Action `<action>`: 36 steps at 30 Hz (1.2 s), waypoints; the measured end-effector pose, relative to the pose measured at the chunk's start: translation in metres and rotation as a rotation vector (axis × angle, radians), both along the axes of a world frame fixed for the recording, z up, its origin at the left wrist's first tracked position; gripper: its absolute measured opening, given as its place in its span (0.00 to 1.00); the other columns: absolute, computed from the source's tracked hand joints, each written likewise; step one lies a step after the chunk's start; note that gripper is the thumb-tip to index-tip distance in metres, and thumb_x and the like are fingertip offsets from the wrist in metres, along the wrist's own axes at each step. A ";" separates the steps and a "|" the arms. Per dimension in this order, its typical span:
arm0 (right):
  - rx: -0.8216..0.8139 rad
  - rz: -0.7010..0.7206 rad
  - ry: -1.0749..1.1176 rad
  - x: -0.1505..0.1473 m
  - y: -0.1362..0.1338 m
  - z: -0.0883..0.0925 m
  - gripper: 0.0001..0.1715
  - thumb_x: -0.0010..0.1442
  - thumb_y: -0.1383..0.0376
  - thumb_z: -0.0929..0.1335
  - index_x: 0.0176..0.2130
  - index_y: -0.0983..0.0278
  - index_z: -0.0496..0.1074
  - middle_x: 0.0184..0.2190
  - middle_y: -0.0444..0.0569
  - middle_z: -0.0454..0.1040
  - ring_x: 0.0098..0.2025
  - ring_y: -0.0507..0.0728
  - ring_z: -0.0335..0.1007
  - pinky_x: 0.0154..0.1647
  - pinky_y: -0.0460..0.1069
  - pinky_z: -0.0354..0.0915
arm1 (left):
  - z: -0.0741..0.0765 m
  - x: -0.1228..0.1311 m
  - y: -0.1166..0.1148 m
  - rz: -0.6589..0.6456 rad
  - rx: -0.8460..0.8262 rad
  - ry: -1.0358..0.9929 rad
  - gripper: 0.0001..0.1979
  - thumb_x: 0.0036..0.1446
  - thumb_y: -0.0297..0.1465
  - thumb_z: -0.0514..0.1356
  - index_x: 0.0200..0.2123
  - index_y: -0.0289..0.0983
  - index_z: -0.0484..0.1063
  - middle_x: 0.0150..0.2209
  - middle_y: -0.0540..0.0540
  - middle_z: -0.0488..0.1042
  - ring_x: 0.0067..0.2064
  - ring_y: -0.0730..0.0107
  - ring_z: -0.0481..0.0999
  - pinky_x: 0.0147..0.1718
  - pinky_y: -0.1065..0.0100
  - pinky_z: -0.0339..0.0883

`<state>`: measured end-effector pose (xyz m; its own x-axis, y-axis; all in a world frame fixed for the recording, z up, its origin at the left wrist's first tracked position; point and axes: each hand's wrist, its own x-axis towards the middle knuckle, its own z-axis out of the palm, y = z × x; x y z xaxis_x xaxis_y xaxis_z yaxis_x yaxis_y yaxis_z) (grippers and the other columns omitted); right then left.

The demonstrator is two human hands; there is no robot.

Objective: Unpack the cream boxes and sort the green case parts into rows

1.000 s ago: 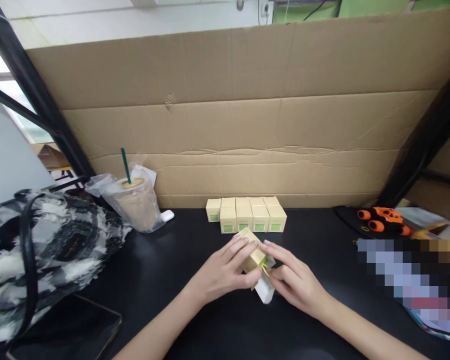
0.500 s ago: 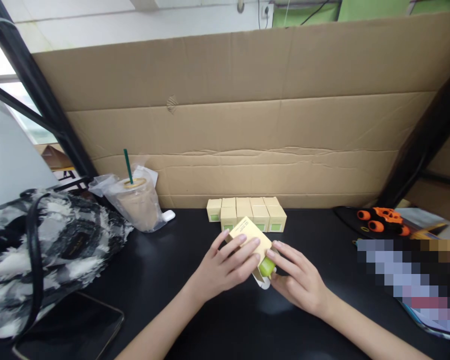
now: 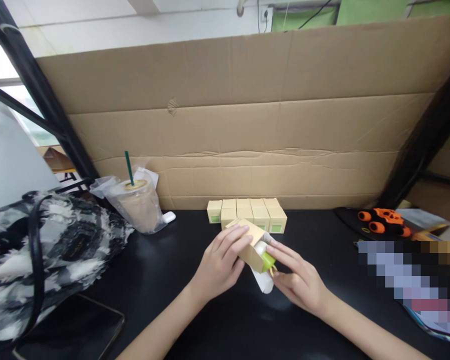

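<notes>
The rounded green-and-white object (image 3: 268, 261) in the open pale-yellow cardboard box (image 3: 254, 233) looks light and firm, best held by its protruding end. The left hand (image 3: 222, 259) clasps the box, the right hand (image 3: 299, 281) the object, short of the back edge of the black surface (image 3: 225, 330).

The pale yellow box (image 3: 252, 234) tilts above the counter (image 3: 240, 335), short of its far edge, white flap (image 3: 263, 283) hanging open; a bright green item (image 3: 269, 261) pokes partly out.

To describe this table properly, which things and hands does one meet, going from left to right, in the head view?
Bag, cup, white object, left hand, held box, right hand, orange toy.
</notes>
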<state>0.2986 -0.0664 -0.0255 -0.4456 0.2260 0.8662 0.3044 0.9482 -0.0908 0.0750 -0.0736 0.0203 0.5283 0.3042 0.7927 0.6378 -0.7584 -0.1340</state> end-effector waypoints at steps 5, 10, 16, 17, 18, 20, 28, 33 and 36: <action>-0.400 0.065 0.197 -0.010 -0.001 -0.005 0.09 0.60 0.74 0.64 0.33 0.60 0.62 0.58 0.54 0.64 0.60 0.61 0.61 0.49 0.55 0.70 | 0.003 0.001 -0.001 0.029 -0.153 0.069 0.26 0.56 0.22 0.54 0.58 0.35 0.57 0.54 0.40 0.68 0.56 0.62 0.66 0.53 0.59 0.64; -0.879 0.177 0.412 -0.020 0.002 -0.012 0.08 0.63 0.64 0.63 0.44 0.58 0.61 0.52 0.54 0.70 0.52 0.57 0.69 0.39 0.49 0.72 | 0.011 0.003 -0.001 0.005 -0.323 0.121 0.23 0.55 0.28 0.58 0.55 0.35 0.62 0.52 0.40 0.71 0.52 0.59 0.69 0.49 0.57 0.65; -1.439 0.393 0.525 -0.022 0.005 -0.009 0.13 0.61 0.62 0.63 0.45 0.61 0.69 0.41 0.51 0.78 0.41 0.58 0.76 0.38 0.52 0.72 | 0.032 0.011 0.005 0.069 -0.783 0.151 0.16 0.52 0.35 0.60 0.45 0.38 0.71 0.44 0.42 0.73 0.46 0.58 0.72 0.46 0.57 0.66; -1.512 0.429 0.544 -0.021 0.005 -0.008 0.14 0.62 0.61 0.62 0.45 0.62 0.69 0.40 0.51 0.78 0.41 0.59 0.76 0.39 0.54 0.72 | 0.036 0.015 0.007 0.093 -0.850 0.144 0.16 0.52 0.36 0.60 0.45 0.38 0.70 0.44 0.42 0.74 0.46 0.59 0.73 0.45 0.59 0.66; -1.578 0.464 0.563 -0.019 0.006 -0.007 0.15 0.62 0.60 0.61 0.45 0.62 0.69 0.39 0.52 0.78 0.42 0.60 0.76 0.41 0.56 0.72 | 0.041 0.019 0.010 0.118 -0.902 0.141 0.16 0.52 0.37 0.59 0.44 0.37 0.70 0.43 0.42 0.74 0.44 0.59 0.74 0.43 0.61 0.67; -1.684 0.528 0.600 -0.016 0.006 -0.004 0.17 0.62 0.58 0.59 0.45 0.63 0.69 0.40 0.53 0.79 0.44 0.61 0.75 0.45 0.60 0.70 | 0.050 0.027 0.019 0.169 -0.978 0.157 0.17 0.51 0.41 0.58 0.40 0.36 0.71 0.39 0.43 0.76 0.39 0.60 0.76 0.36 0.64 0.68; -1.820 0.715 0.673 -0.006 0.013 -0.001 0.21 0.60 0.55 0.60 0.46 0.65 0.68 0.46 0.56 0.76 0.49 0.63 0.73 0.56 0.60 0.62 | 0.085 0.059 0.060 0.272 -1.249 0.302 0.21 0.40 0.47 0.61 0.29 0.34 0.71 0.30 0.44 0.75 0.29 0.63 0.74 0.21 0.70 0.60; -1.829 0.765 0.659 0.002 0.020 -0.004 0.22 0.61 0.55 0.59 0.47 0.65 0.68 0.45 0.57 0.75 0.50 0.60 0.72 0.42 0.52 0.72 | 0.092 0.068 0.070 0.232 -1.296 0.319 0.22 0.39 0.50 0.61 0.25 0.35 0.70 0.27 0.47 0.72 0.25 0.69 0.69 0.19 0.71 0.56; -1.808 0.787 0.658 0.004 0.022 -0.004 0.20 0.61 0.54 0.60 0.47 0.63 0.68 0.45 0.55 0.74 0.48 0.58 0.73 0.37 0.49 0.73 | 0.093 0.071 0.074 0.205 -1.314 0.330 0.22 0.38 0.50 0.62 0.24 0.35 0.69 0.26 0.48 0.71 0.24 0.71 0.67 0.19 0.71 0.55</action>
<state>0.3031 -0.0447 -0.0296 -0.6361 0.7712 -0.0266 -0.4884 -0.4290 -0.7599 0.1460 0.0005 0.1137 0.4898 0.8222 -0.2901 0.8319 -0.3412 0.4376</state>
